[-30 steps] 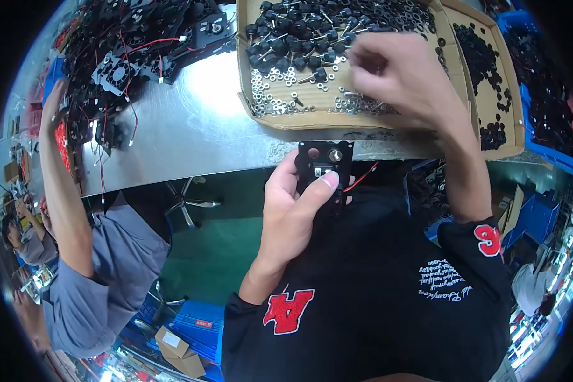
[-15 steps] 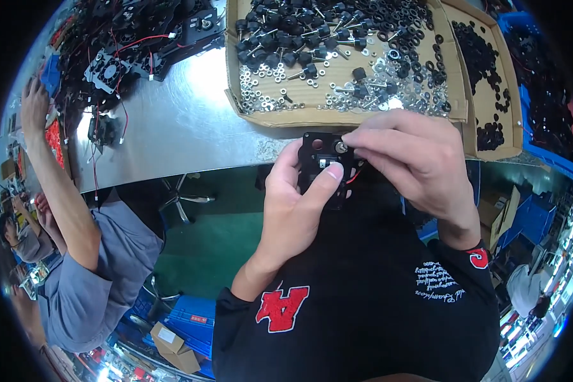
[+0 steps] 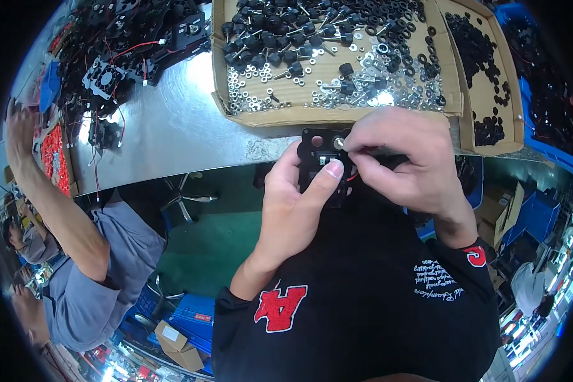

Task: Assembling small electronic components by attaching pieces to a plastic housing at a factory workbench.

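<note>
My left hand (image 3: 293, 207) grips a flat black plastic assembly (image 3: 307, 153), thumb pressed on its face and fingers behind it. The part has a round hole near one upper corner and a small white-and-metal piece in its middle. At its upper right corner sits a small round metal fitting (image 3: 338, 144). Thumb and fingers of my right hand (image 3: 417, 159) are pinched together right at that fitting; whatever lies between the fingertips is hidden. A bit of red wire shows beside the assembly, under my right hand.
Just beyond my hands, a cardboard tray (image 3: 280, 118) holds black knobbed screws, nuts and washers. Another cardboard tray (image 3: 490, 148) with black rings stands to its right. Black assemblies with wires (image 3: 105, 79) are heaped on the metal table (image 3: 172, 121). A co-worker's arm (image 3: 60, 191) reaches in at left.
My right fingertips have shifted slightly at the metal fitting, with the hand more curled. The left hand keeps its grip on the assembly. The trays appear slightly further left; the co-worker's arm has moved left.
</note>
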`<state>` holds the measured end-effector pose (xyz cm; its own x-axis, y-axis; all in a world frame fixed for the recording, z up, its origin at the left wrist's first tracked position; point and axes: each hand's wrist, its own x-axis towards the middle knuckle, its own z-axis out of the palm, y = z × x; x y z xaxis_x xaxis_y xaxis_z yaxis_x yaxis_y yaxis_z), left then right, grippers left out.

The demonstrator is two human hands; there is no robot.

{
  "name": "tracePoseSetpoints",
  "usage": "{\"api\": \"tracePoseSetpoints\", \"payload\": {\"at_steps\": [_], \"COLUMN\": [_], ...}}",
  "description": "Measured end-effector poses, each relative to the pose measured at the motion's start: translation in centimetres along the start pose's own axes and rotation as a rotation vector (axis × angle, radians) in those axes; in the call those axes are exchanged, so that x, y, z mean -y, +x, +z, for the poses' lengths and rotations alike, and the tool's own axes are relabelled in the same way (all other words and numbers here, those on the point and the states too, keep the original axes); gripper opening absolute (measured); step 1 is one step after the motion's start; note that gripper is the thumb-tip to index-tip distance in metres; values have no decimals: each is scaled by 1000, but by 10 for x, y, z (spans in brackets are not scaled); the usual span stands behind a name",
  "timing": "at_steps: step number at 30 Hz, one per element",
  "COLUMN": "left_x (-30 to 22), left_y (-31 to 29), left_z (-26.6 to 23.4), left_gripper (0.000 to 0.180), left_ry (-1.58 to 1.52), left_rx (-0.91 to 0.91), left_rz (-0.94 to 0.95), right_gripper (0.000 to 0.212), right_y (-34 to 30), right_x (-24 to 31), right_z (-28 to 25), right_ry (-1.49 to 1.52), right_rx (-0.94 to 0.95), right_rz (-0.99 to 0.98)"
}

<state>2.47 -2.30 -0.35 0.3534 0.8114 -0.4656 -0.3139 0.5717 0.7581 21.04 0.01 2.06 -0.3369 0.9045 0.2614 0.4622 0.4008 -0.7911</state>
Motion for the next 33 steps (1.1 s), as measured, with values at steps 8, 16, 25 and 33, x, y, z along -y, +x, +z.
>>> {"api": "tracePoseSetpoints", "payload": {"at_steps": [8, 16, 25, 33], "left_x": [-2, 2, 12, 15], "left_y": [1, 1, 3, 5], "left_z": [6, 13, 16, 18], "left_gripper": [31, 31, 36, 39], "left_ry": [41, 91, 345, 510], "left_rx": [-31, -59, -157, -191], "left_rz": [-23, 37, 268, 373], "right_gripper": [25, 24, 35, 31], "right_y": [-3, -7, -19, -27], "right_x": [-6, -9, -12, -11], "right_z": [0, -3, -3, 9], "right_ry": [-33, -63, -531, -656], "right_rx": [-7, -17, -45, -69], "right_rz": [-45, -27, -365, -309]}}
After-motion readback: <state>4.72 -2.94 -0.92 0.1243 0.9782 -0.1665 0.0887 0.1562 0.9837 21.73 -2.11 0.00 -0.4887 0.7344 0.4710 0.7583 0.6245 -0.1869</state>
